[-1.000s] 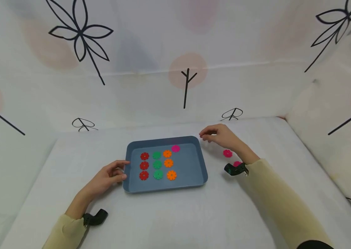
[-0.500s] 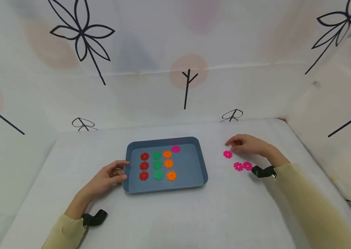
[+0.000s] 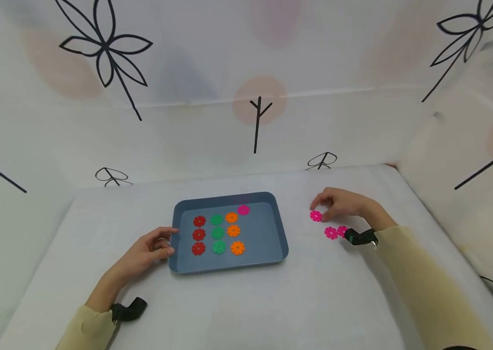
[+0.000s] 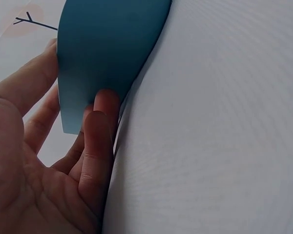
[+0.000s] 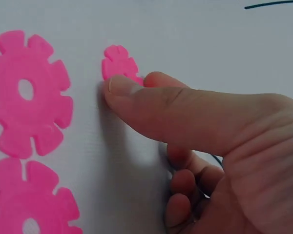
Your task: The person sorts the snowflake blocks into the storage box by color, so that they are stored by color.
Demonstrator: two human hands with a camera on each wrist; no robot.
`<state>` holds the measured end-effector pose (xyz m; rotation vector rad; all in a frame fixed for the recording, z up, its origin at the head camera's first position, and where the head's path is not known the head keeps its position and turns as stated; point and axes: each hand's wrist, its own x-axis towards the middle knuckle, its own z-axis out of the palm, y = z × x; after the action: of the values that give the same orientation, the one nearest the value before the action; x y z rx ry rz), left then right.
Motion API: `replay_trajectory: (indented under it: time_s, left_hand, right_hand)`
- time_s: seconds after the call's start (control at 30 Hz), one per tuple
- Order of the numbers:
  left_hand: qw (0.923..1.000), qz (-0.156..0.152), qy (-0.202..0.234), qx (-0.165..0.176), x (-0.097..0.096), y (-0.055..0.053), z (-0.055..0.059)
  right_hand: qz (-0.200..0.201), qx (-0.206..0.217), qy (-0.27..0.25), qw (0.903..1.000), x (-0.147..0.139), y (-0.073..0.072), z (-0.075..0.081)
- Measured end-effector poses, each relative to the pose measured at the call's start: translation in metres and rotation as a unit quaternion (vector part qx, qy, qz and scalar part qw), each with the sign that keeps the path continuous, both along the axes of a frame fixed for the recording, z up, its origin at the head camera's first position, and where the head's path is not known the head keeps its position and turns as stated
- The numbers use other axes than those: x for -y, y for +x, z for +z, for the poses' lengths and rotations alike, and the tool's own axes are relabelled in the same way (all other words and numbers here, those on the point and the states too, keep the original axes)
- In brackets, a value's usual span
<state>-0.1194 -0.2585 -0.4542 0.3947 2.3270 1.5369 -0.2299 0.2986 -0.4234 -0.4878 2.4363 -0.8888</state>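
My left hand (image 3: pixel 143 255) holds the left end of a blue-grey tray (image 3: pixel 268 257), some fingertips at the rim and others on the outer wall in the left wrist view. On the tray lie notched, flower-like plastic discs in columns: red discs (image 3: pixel 199 235), green discs (image 3: pixel 218 233), orange discs (image 3: pixel 234 231) and one pink disc (image 3: pixel 243 210) at the top. Right of the tray, my right hand (image 3: pixel 344 203) pinches a pink notched disc (image 3: pixel 315 216) at its edges, low over the table. The right wrist view shows the thumb partly covering this disc (image 5: pixel 118 63).
Two more pink discs (image 3: pixel 331 233) lie side by side on the white cloth, just below the right hand. A dark wrist camera (image 3: pixel 360 237) overlaps one of them. The white table (image 3: pixel 237 306) meets a patterned cloth backdrop (image 3: pixel 198 141) behind.
My right hand has moved right from beside the tray's upper right corner, and its thumb and finger have closed about the single pink disc. The left hand stays at the tray.
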Motion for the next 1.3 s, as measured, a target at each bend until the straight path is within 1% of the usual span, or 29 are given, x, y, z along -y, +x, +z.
replay_trajectory:
  time_s: [0.23,0.33,0.43,0.57,0.77,1.07,1.3]
  left_hand:
    - [1.0,-0.003,0.001,-0.002,0.001,0.0,0.0]
    - [1.0,-0.002,0.002,-0.001,0.001,0.001,0.0]
    - [1.0,-0.006,0.004,-0.007,0.002,0.0,-0.001]
    - [0.9998,-0.011,0.008,-0.017,0.002,-0.001,-0.002]
    - [0.9999,-0.008,0.004,-0.014,0.002,-0.001,-0.001]
    - [1.0,-0.003,-0.004,-0.008,0.001,-0.001,-0.002]
    - [1.0,0.0,-0.008,-0.001,0.001,0.0,0.0]
  right_hand:
    - [-0.031,-0.005,0.014,0.9994,0.002,0.002,-0.002]
    - [-0.043,-0.001,0.0,0.9991,0.001,0.003,-0.003]
    - [-0.046,0.004,-0.022,0.9987,0.0,0.003,-0.004]
    - [-0.045,0.008,-0.038,0.9982,-0.001,0.002,-0.006]
    - [-0.055,0.014,-0.068,0.996,-0.006,0.004,-0.003]
    - [-0.098,0.008,-0.101,0.9899,-0.019,0.003,-0.006]
    - [-0.134,-0.004,-0.112,0.9846,-0.018,0.008,-0.005]
